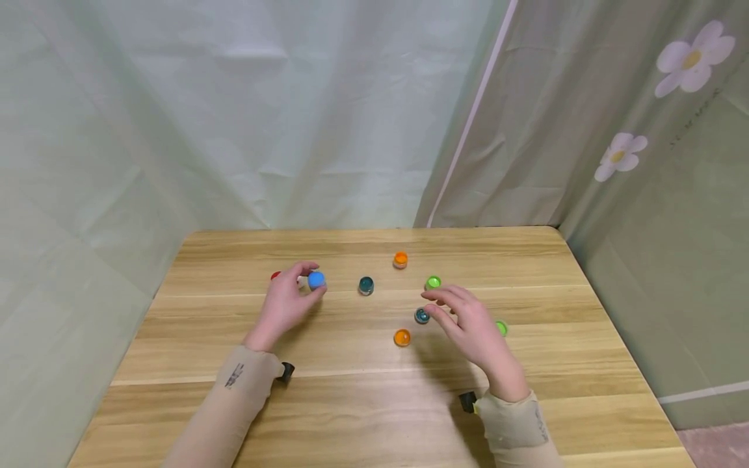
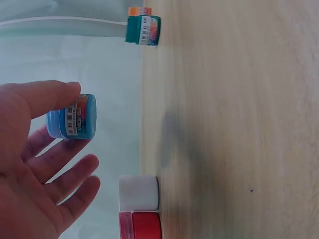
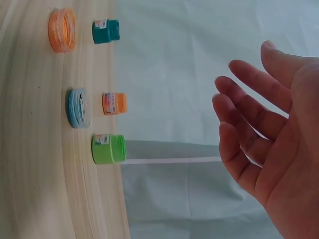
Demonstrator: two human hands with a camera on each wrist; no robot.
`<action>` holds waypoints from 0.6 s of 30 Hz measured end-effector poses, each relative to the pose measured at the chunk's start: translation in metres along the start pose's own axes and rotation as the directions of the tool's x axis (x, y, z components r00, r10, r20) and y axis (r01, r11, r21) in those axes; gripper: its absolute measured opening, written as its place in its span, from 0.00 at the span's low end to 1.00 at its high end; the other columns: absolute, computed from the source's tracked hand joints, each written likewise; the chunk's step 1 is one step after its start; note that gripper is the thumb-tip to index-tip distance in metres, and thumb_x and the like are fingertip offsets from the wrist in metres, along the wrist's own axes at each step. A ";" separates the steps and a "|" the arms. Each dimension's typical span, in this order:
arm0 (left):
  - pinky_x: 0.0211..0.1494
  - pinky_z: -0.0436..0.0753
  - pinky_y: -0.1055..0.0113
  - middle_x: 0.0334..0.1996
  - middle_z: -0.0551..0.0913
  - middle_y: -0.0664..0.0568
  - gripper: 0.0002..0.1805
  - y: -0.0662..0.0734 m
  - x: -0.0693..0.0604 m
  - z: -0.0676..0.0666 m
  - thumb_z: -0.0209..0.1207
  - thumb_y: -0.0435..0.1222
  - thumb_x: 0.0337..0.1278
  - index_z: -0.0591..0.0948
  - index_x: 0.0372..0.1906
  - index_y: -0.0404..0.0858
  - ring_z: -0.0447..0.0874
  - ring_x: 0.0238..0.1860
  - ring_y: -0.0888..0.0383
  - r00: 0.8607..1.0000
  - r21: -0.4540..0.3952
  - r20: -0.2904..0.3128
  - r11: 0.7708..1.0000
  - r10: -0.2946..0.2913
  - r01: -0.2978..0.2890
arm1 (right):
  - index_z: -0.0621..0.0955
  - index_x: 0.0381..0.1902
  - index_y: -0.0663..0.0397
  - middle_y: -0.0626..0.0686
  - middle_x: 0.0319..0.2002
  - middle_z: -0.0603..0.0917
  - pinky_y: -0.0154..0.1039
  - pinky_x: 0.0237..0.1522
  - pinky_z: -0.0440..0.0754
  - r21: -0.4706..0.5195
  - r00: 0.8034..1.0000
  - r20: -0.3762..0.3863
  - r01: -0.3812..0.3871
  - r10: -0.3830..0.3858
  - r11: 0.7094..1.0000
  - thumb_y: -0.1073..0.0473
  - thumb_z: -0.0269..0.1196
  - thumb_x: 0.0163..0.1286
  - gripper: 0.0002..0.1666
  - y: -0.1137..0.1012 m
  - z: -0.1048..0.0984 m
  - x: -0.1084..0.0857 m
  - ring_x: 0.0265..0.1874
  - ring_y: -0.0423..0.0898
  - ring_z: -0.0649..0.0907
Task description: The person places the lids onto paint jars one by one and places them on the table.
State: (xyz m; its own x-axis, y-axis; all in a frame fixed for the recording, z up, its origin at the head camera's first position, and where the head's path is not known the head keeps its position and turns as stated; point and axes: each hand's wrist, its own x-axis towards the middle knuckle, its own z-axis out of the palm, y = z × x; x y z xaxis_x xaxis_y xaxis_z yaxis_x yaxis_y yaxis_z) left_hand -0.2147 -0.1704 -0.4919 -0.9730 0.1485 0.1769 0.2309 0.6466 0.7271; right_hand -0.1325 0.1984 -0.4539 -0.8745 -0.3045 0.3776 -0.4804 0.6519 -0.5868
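Observation:
In the left wrist view, a small blue paint jar (image 2: pixel 77 117) is pinched between the thumb and fingers of my left hand (image 1: pixel 288 302), clear of the tabletop. A white jar (image 2: pixel 138 193) and a red jar (image 2: pixel 144 225) stand side by side close to that hand. My right hand (image 1: pixel 471 323) hovers with loosely bent fingers and holds nothing. Near its fingertips in the head view are a teal lid (image 1: pixel 422 316) and a green jar (image 1: pixel 433 283). An orange lid (image 1: pixel 402 337) lies left of this hand, and a green lid (image 1: pixel 502 327) lies on its right, partly hidden.
A teal jar (image 1: pixel 366 286) stands mid-table between the hands, and an orange jar (image 1: pixel 400 260) stands farther back. All rest on a wood-grain table (image 1: pixel 351 416). Pale curtains (image 1: pixel 328 130) hang behind the table and along its sides.

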 end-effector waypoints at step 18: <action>0.62 0.75 0.39 0.46 0.89 0.40 0.19 -0.020 0.025 0.006 0.79 0.39 0.57 0.87 0.48 0.33 0.84 0.52 0.39 0.998 0.316 -0.039 0.948 0.050 -0.036 | 0.88 0.59 0.50 0.47 0.56 0.87 0.52 0.46 0.87 -0.018 1.000 0.002 0.027 -0.027 0.999 0.53 0.66 0.81 0.15 0.001 0.001 0.003 0.48 0.44 0.86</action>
State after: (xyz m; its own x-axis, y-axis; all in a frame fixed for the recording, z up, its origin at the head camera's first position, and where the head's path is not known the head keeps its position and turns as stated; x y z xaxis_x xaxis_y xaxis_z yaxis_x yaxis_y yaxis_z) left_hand -0.2439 -0.1750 -0.5062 -0.9591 0.1518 0.2389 0.2516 0.8441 0.4735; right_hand -0.1356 0.1975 -0.4542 -0.8615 -0.3233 0.3915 -0.5022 0.6563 -0.5631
